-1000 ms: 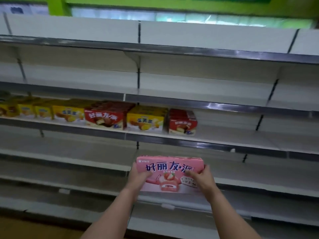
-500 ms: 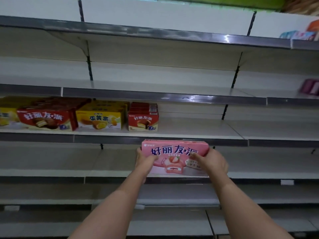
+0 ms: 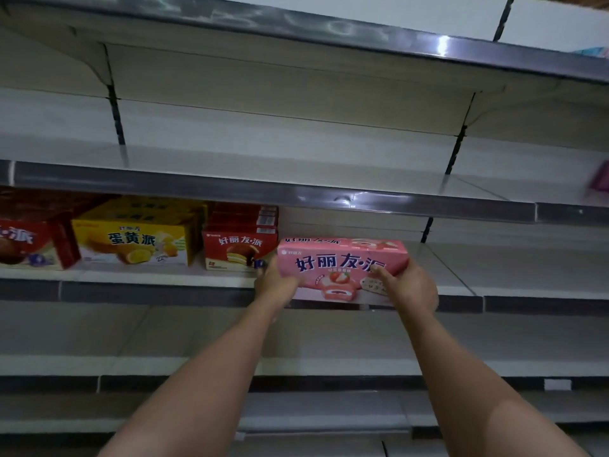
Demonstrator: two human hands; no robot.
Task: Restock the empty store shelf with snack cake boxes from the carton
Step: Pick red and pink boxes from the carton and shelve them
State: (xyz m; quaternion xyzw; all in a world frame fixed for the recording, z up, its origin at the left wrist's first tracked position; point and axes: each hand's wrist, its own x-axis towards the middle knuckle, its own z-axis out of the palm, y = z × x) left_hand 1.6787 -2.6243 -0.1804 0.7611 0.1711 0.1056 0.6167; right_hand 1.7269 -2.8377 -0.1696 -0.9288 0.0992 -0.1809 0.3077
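A pink snack cake box (image 3: 342,263) with a strawberry cake picture is at the front edge of the middle shelf (image 3: 155,283), just right of a stack of small red boxes (image 3: 239,245). My left hand (image 3: 275,283) grips the pink box's left end. My right hand (image 3: 407,285) grips its right end, thumb on the front face. Whether the box rests on the shelf or hovers just above it is unclear. The carton is out of view.
Yellow boxes (image 3: 135,240) and larger red boxes (image 3: 29,242) fill the same shelf to the left. The shelf right of the pink box is bare. The shelf above (image 3: 263,189) overhangs closely. A blurred purple item (image 3: 598,181) sits at the far right.
Both hands have raised the pink box from the level of the lower shelf up to the stocked shelf, beside the small red boxes. The view has moved closer and to the right.
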